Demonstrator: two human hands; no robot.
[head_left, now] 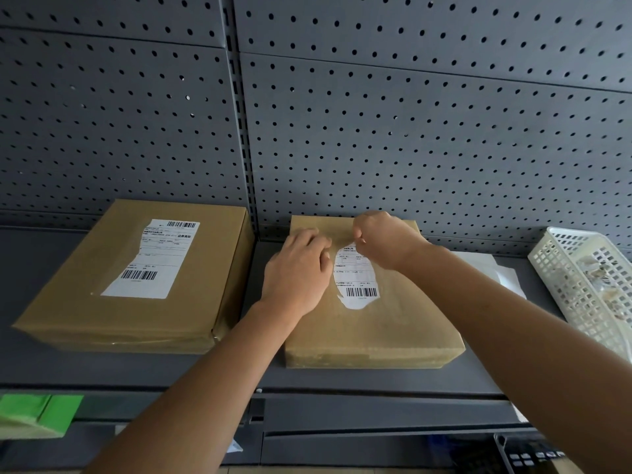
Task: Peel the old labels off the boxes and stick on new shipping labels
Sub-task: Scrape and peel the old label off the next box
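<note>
Even, soft light, faint shadows; wide-angle bending and blur at edges

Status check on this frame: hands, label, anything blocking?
Left hand pressing on the right box, bracing it. Right hand pinching the torn label at its top edge. Nothing in the way.

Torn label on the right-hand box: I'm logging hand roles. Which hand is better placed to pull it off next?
The right hand: it pinches the top edge of the torn label. The left hand rests on the cardboard box beside it, better suited to bracing.
</note>
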